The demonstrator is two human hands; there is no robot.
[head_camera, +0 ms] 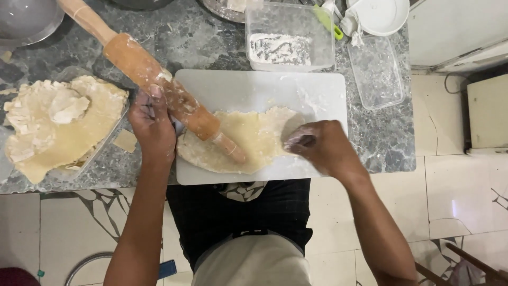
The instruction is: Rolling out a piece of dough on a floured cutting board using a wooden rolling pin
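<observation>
The marbled bench carries a white cutting board, and at its 9 o'clock sits a tray heaped with dough. A flattened dough sheet lies on the board's near half. A floured wooden rolling pin slants across the sheet toward 11 o'clock. The left hand rests on the pin, fingers laid together over it. The right hand, at the sheet's 3 o'clock edge, has fingers bunched, pinching dough (seemingly). A clear flour tub stands at 12 o'clock.
</observation>
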